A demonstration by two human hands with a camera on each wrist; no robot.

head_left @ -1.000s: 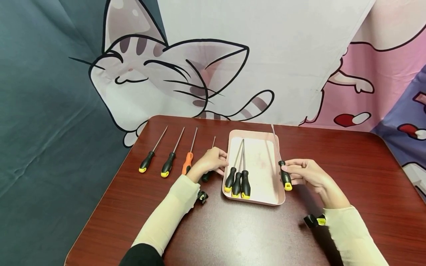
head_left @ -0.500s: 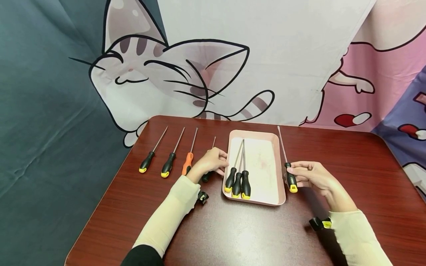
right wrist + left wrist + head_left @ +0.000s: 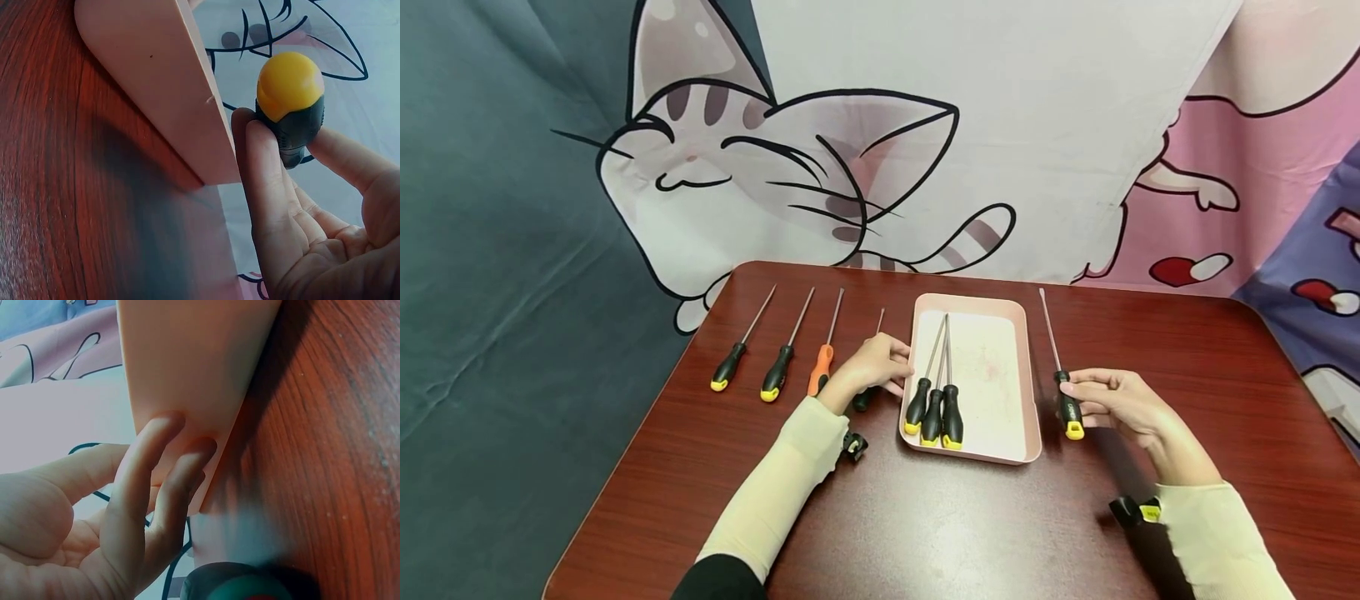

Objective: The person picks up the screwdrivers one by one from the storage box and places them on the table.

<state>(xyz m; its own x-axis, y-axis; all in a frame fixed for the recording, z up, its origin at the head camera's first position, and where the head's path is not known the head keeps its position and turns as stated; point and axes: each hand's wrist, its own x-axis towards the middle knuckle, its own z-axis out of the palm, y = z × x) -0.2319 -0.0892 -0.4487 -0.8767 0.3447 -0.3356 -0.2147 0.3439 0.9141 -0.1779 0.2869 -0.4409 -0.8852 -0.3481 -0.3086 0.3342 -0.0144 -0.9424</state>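
Observation:
My right hand (image 3: 1123, 408) pinches a screwdriver (image 3: 1070, 407) by its black handle with yellow end, just right of the pink tray (image 3: 1033, 383). Its blade points away. In the right wrist view the yellow handle end (image 3: 290, 81) faces the camera, with thumb and fingers around the black part. My left hand (image 3: 876, 367) holds the tray's left side; in the left wrist view its fingers touch the outer wall (image 3: 194, 356). Inside the tray lie three black screwdrivers (image 3: 934, 412) with yellow ends. A screwdriver (image 3: 863, 398) is partly hidden beneath my left hand.
On the table (image 3: 955, 533), left of my left arm, lie a black screwdriver (image 3: 728, 367), another black one (image 3: 777, 373) and an orange-handled one (image 3: 822, 367). A cat-print cloth (image 3: 820, 192) hangs behind the table's back edge.
My right hand has moved to the right with the screwdriver, from over the tray's right rim to beside it. My left hand and the tray have stayed in place.

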